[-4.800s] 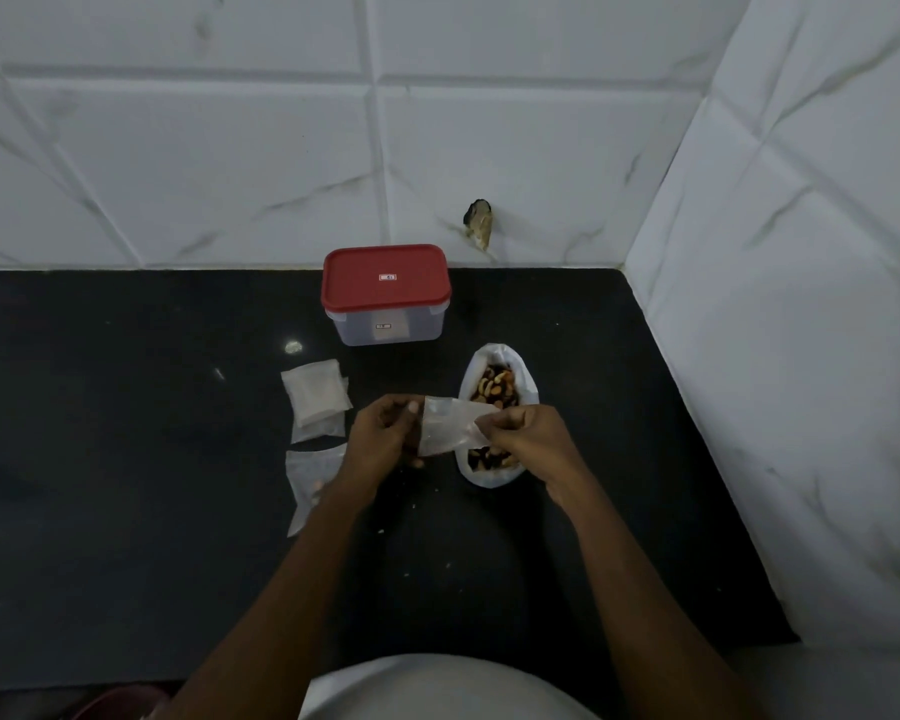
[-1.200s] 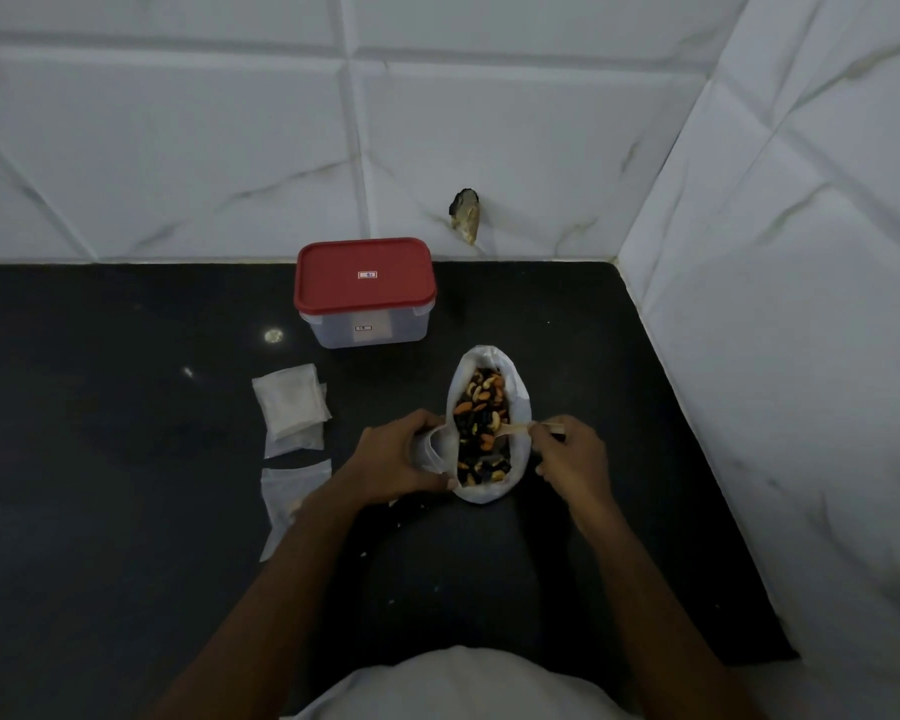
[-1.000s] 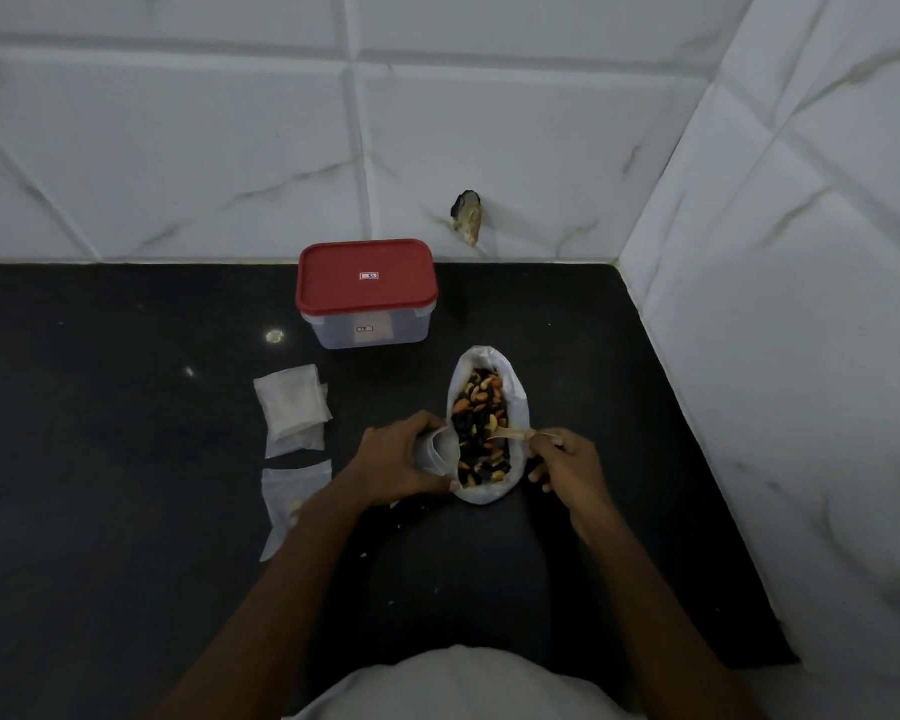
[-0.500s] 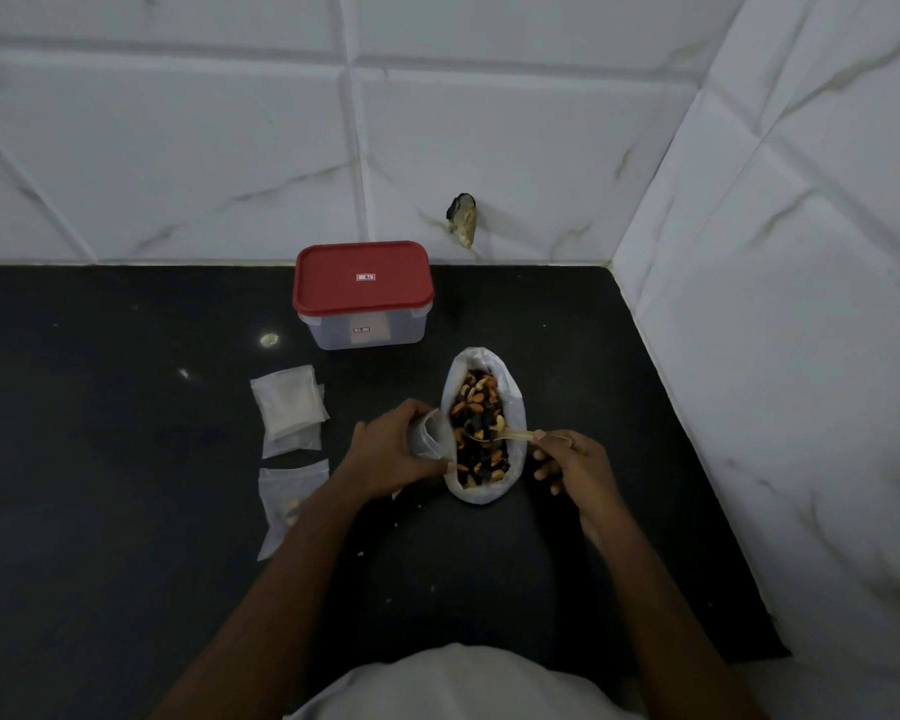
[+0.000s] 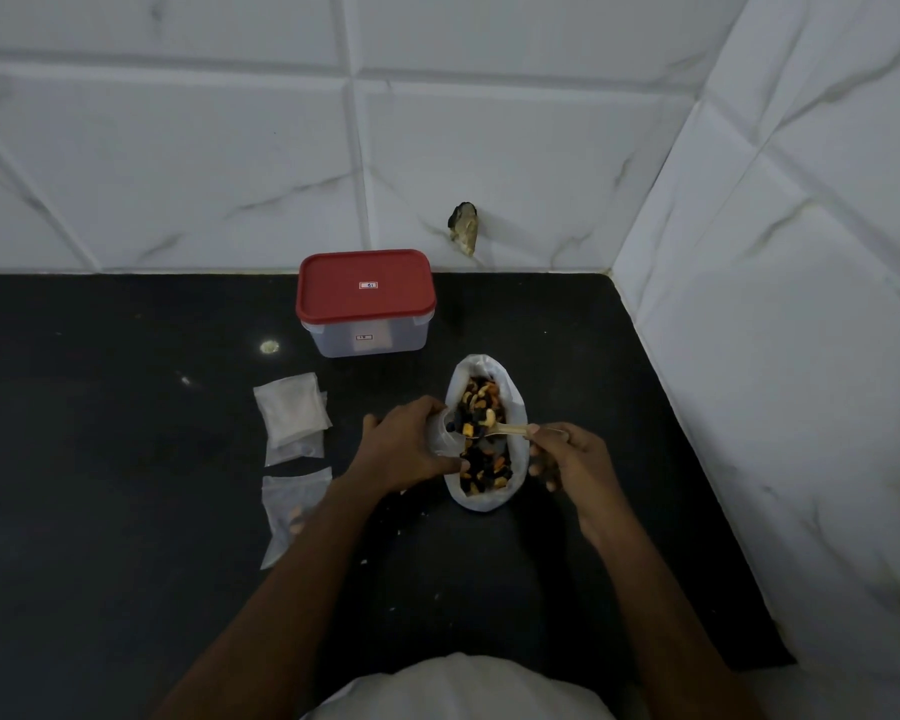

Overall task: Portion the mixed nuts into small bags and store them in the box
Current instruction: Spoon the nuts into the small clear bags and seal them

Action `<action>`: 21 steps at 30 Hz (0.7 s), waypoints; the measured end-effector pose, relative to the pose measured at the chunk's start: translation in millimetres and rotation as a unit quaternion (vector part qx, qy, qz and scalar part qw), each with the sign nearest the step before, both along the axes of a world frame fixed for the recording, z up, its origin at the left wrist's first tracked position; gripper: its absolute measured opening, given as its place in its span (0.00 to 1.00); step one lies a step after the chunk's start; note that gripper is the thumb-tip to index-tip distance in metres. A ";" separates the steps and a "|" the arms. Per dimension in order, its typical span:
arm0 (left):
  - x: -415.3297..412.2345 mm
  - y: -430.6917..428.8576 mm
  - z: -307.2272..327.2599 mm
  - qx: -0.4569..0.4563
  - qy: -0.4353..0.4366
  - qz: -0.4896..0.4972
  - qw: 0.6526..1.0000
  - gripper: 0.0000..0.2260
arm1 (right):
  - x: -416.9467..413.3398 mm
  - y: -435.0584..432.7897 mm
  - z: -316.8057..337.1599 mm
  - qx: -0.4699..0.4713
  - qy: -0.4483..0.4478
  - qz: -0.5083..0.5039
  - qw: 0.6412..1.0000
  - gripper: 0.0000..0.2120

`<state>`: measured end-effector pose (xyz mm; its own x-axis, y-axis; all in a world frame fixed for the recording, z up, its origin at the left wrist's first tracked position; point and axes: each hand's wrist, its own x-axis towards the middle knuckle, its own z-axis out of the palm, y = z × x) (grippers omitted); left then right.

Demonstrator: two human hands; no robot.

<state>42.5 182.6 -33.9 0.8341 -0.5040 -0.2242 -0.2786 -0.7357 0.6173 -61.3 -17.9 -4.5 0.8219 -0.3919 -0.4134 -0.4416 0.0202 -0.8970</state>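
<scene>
A large white bag of mixed nuts (image 5: 510,407) lies open on the black counter. My left hand (image 5: 404,446) grips a small clear bag (image 5: 439,433) right beside its left edge, the mouth facing the nuts. My right hand (image 5: 567,454) holds a wooden spoon (image 5: 505,430) loaded with nuts, its bowl at the small bag's mouth. A clear box with a red lid (image 5: 365,301), lid on, stands near the back wall.
A stack of empty small bags (image 5: 292,415) lies left of my hands. In front of it is a small bag holding a few nuts (image 5: 292,504). White tiled walls close the back and the right side. The counter (image 5: 100,459) stretches away to the left.
My right hand took up the spoon, dipped it into the nuts and lifted a spoonful toward the small bag. My left hand kept the small bag beside the big bag.
</scene>
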 end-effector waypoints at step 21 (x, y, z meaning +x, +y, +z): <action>-12.3 3.6 -1.2 -0.085 -0.014 0.098 0.991 0.25 | -2.9 18.8 10.9 -0.256 -0.171 0.048 0.950 0.04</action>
<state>30.1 186.2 -35.1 0.9244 -0.3602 -0.1256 -0.1594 -0.6640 0.7306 -64.2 0.9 6.4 0.9161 -0.3857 0.1095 -0.0993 -0.4828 -0.8701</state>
